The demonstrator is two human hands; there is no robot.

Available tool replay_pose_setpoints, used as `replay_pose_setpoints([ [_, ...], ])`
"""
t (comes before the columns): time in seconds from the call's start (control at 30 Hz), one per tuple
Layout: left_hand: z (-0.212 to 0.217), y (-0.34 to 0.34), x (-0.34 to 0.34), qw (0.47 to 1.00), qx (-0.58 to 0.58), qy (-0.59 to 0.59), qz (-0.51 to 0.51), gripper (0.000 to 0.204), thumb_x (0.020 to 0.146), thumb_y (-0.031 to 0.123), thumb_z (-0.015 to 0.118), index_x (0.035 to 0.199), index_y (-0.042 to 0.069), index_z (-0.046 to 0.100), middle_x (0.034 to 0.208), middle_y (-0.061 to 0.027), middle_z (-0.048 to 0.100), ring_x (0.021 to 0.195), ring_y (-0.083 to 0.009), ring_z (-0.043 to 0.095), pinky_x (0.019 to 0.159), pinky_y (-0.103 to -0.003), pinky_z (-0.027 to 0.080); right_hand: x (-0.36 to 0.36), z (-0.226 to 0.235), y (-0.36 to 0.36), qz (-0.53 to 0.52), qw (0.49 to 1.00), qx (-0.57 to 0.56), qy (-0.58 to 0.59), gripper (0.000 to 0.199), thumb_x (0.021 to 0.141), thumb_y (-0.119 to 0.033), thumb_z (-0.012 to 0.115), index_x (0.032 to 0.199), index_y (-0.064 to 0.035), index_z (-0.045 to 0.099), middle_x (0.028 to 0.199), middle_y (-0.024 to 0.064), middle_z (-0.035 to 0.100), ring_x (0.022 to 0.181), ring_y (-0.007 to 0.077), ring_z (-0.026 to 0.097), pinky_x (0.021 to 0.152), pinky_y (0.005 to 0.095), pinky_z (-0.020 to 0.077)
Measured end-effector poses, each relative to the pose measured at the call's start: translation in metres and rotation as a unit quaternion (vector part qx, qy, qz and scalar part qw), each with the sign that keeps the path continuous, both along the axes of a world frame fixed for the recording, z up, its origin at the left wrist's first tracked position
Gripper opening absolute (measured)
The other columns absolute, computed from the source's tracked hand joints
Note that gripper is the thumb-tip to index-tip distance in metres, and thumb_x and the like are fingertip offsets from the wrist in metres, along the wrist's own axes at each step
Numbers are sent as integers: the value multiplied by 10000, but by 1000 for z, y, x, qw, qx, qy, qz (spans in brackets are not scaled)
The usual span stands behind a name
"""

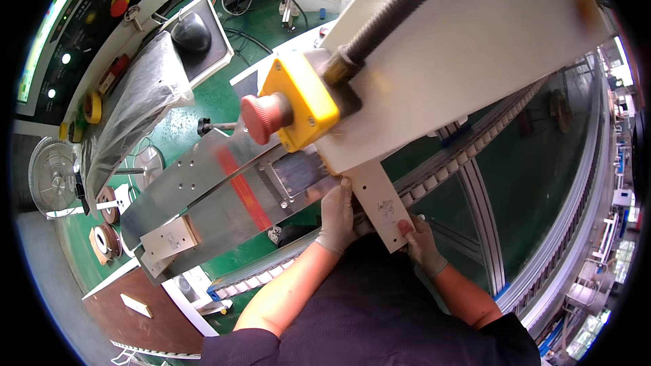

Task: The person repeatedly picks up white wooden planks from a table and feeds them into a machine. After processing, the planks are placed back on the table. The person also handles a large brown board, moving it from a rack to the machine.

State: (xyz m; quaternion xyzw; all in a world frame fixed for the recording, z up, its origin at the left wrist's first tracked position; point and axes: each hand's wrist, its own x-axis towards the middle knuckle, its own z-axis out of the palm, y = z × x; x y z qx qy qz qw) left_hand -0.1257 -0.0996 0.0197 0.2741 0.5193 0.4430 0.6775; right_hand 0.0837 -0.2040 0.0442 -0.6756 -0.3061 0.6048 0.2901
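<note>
Right now both gloved hands are gripping a white bracket plate (380,203): left hand (337,220) at nine o'clock, right hand (422,240) at five, grips clamped on it.

The white strip (381,205) looks like smooth, matt painted metal; both hands wear thin, matt gloves. The angled panel (224,193) is brushed, shiny bare metal. The yellow box (308,105) and red button (264,116) look like glossy plastic.

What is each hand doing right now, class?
Left hand: closed on the edge of the flat white rectangular plate.
Right hand: gripping that plate's lower end.
</note>
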Motion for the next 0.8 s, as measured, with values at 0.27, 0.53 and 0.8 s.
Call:
replay_pose_setpoints([
  [0.27,-2,37,91,969,-133,-206,28,544,1126,479,578,1162,-46,714,1072,-72,739,925,-165,693,891,-343,575,81,-14,24,-121,992,28,37,624,1037,-446,662,1363,84,615,995,76,694,833,114,680,650,289,565],
  [0.53,19,79,156,979,-109,-151,-79,472,1116,471,543,1304,50,648,1115,-68,714,1015,-195,708,943,-383,586,163,-31,54,-169,973,155,-3,640,1048,-526,607,1275,72,626,1032,65,660,880,118,637,754,261,518],
  [0.8,-45,-35,-21,949,167,69,-260,558,1124,343,592,1559,12,478,1488,-151,590,1392,-219,545,1134,-381,470,83,-64,24,-511,838,172,89,370,1131,-418,536,1295,-97,621,1004,20,586,813,134,500,718,335,445],
])
